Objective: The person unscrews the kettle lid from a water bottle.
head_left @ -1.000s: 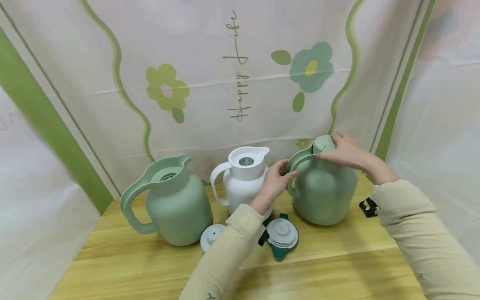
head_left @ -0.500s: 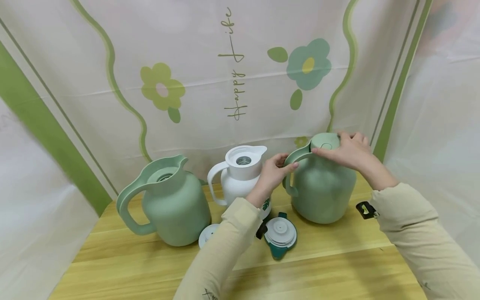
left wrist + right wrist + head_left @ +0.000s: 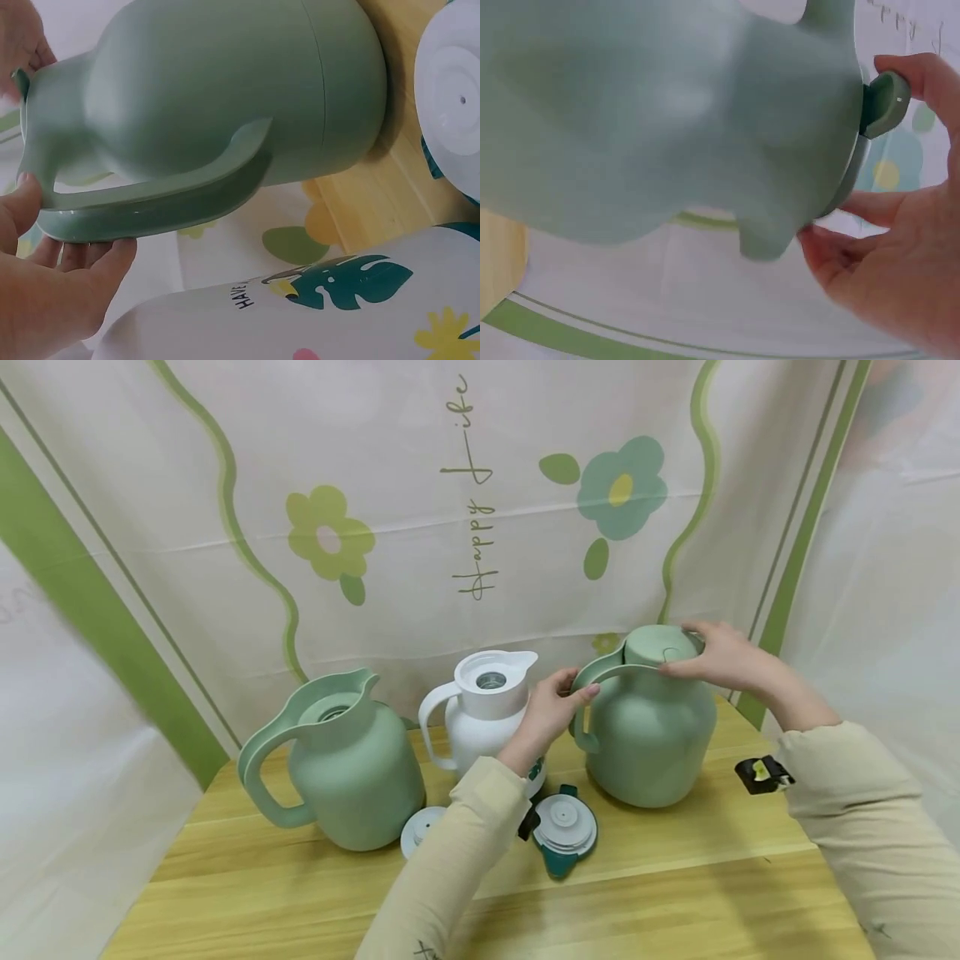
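Note:
A lidded green thermal jug (image 3: 652, 743) stands upright at the table's right side. My left hand (image 3: 547, 718) grips the top of its handle (image 3: 187, 214), thumb on one side and fingers on the other. My right hand (image 3: 738, 664) holds the jug's green lid (image 3: 656, 642). In the right wrist view, the thumb touches the lid's raised tab (image 3: 889, 105), and the other fingers are at the rim near the spout. A white thermal jug (image 3: 487, 727) without a lid stands just left, partly hidden by my left hand.
A second green jug (image 3: 356, 785), its mouth uncovered, stands at left. Upside down on the wooden table (image 3: 675, 893) lie a white-and-dark-green lid (image 3: 564, 827) and a pale lid (image 3: 418, 828), partly behind my left sleeve. A printed curtain (image 3: 420, 593) hangs behind.
My right hand and forearm have shifted to the right, and the lid's top marking has turned slightly toward the right. My left hand keeps its grip on the handle.

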A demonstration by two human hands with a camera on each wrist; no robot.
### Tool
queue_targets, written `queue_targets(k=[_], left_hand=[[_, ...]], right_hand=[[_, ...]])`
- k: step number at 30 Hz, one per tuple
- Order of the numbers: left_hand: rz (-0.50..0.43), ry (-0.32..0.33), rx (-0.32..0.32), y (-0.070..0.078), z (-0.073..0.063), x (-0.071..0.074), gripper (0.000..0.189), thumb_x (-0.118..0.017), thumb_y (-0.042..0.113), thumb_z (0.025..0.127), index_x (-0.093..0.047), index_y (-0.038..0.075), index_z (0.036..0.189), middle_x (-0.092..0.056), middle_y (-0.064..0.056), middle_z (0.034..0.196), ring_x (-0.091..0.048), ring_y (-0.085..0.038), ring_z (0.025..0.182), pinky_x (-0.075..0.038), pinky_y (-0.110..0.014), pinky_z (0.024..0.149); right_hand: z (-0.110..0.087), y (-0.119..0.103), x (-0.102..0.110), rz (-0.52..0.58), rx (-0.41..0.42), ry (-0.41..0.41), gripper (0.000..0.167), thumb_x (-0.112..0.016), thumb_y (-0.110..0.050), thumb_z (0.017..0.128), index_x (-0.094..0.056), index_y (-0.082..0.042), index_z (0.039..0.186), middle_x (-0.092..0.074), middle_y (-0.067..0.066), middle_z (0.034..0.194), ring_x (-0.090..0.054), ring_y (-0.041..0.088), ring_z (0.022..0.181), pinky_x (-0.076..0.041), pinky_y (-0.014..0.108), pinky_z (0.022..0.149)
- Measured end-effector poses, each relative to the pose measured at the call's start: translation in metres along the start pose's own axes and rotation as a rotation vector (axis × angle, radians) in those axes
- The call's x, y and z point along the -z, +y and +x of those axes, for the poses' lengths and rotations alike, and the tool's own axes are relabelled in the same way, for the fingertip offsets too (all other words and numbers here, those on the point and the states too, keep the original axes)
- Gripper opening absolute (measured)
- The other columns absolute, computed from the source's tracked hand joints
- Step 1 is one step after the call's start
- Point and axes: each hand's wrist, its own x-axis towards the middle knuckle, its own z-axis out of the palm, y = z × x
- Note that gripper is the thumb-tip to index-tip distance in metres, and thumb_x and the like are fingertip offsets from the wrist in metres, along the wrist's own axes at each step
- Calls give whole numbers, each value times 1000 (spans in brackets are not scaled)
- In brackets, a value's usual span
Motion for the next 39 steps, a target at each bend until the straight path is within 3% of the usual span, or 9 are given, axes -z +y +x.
queue_targets(k=[5,8,13,17,23,26,29,33,39], left_hand=[[-9,5,1,-2,2,1,44,-66,28,91,-59,8,129,-66,-11,120,-64,-21,106,-54,-29,87],[-4,-1,2,-2,2,1,45,-66,28,90,-58,8,130,-66,-11,121,-64,-21,107,-54,-29,87],[-4,4,11,0,1,0,45,-66,28,90,-58,8,130,-65,-11,122,-64,-21,108,-54,-31,89],[-2,8,14,0,0,-1,45,-66,28,90,-58,8,130,-66,-11,122,-64,-20,107,-54,-29,89],[-7,8,11,1,0,-2,45,-65,27,91,-58,8,131,-65,-11,123,-64,-20,108,-54,-29,90],[4,9,9,1,0,-2,44,-65,28,91,-58,8,130,-66,-11,122,-64,-20,107,-54,-29,90],[15,8,-4,2,-1,-1,43,-65,28,91,-60,9,129,-67,-9,119,-65,-16,104,-53,-28,89],[14,2,-1,3,-2,0,43,-65,29,91,-60,9,129,-67,-8,119,-64,-14,102,-53,-28,89],[-6,13,27,1,0,-3,44,-65,27,91,-59,10,130,-66,-10,122,-63,-21,108,-52,-35,94]], right_hand=[[-3,16,6,130,47,-20,76,-58,-24,93,-17,8,148,-18,40,144,-27,54,130,-32,67,101],[-5,24,8,165,66,-22,70,-56,-22,95,-21,7,148,-25,35,148,-27,52,133,-28,66,105],[-5,27,9,173,51,-43,66,-51,-23,98,-19,5,149,-22,34,150,-24,52,135,-25,67,106],[-2,17,8,96,21,-31,70,-44,-39,100,-20,6,149,-22,36,149,-24,54,134,-25,69,105],[10,-13,-7,-146,-91,119,103,-38,-72,88,-27,15,142,-28,44,140,-26,59,127,-29,68,102],[14,-25,-19,-240,-160,214,108,-45,-78,80,-36,16,134,-33,49,128,-29,61,117,-30,66,96],[17,-31,-26,-298,-193,268,102,-52,-73,79,-41,18,123,-38,49,118,-33,59,108,-30,62,90],[20,-32,-23,-298,-187,237,90,-54,-64,81,-42,17,119,-40,46,114,-33,57,105,-29,62,89],[21,-24,-12,-225,-101,106,90,-55,-58,84,-31,10,139,-34,43,129,-28,55,112,-25,61,88]])
